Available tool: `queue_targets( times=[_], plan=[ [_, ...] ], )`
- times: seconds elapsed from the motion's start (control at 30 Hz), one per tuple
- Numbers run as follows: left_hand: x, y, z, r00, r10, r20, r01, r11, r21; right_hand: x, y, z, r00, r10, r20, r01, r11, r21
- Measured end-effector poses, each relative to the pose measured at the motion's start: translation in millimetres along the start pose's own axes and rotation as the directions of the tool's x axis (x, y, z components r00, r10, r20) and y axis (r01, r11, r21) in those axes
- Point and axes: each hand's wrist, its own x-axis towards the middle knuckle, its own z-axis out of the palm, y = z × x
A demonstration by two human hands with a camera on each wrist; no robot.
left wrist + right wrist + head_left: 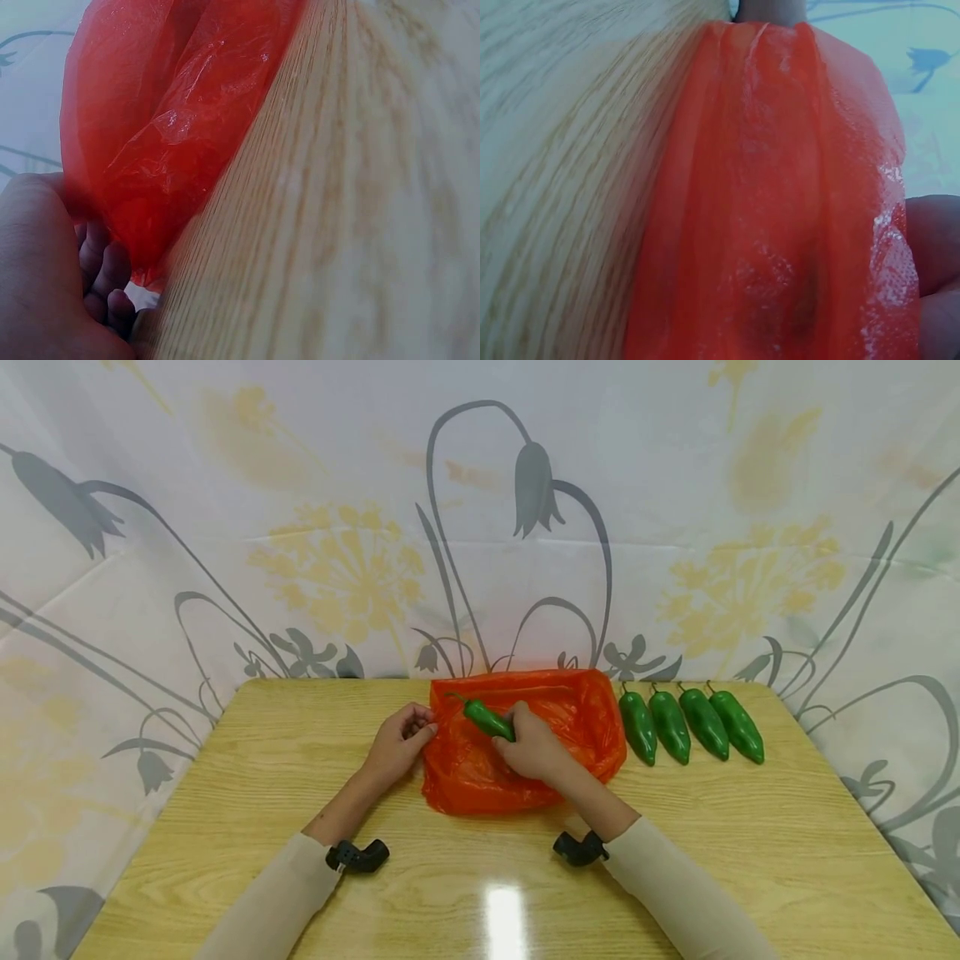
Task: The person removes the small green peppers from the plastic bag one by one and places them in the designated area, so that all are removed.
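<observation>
My right hand (pixel 534 748) grips a green pepper (pixel 487 720) by its lower end, with the thin stem pointing up and left. Both are over the opening of a red plastic bag (pixel 480 789) lying spread on the table. At the bag's left edge, my left hand (pixel 399 743) pinches the plastic, its other fingers curled. The left wrist view shows that hand (pixel 45 277) against the red bag (pixel 172 142). From the right wrist, the bag's side (pixel 765 172) covers most of my right hand (pixel 939 255) and hides the held pepper.
Several green peppers (pixel 705 724) lie in a row right of the bag, stems toward the back. The wooden table (pixel 465 877) ends at a flower-patterned curtain (pixel 645 527). A black wrist device (pixel 358 857) is on each forearm.
</observation>
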Motion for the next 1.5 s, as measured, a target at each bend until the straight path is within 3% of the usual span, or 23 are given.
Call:
queue_targets(
  times=[0.27,0.63,1.0,1.5],
  plan=[
    [-0.7,1.1,-0.3,1.0,0.001,0.003,-0.001,1.0,0.009,5.9,7.0,-1.7,0.995,-0.055,0.077,0.058,0.998,-0.028],
    [-0.4,-0.2,0.0,1.0,0.009,0.005,-0.009,1.0,0.003,5.4,6.4,-5.2,0.988,-0.12,0.096,0.123,0.992,-0.027],
    [0.1,-2.3,-0.3,1.0,0.013,0.004,-0.013,1.0,0.005,-13.6,5.6,-24.4,0.99,-0.138,-0.015,0.137,0.989,-0.064],
    [-0.9,0.5,0.6,1.0,0.0,-0.003,0.0,1.0,0.012,-41.6,28.2,-61.8,0.966,-0.188,-0.179,0.172,0.98,-0.104]
  ],
)
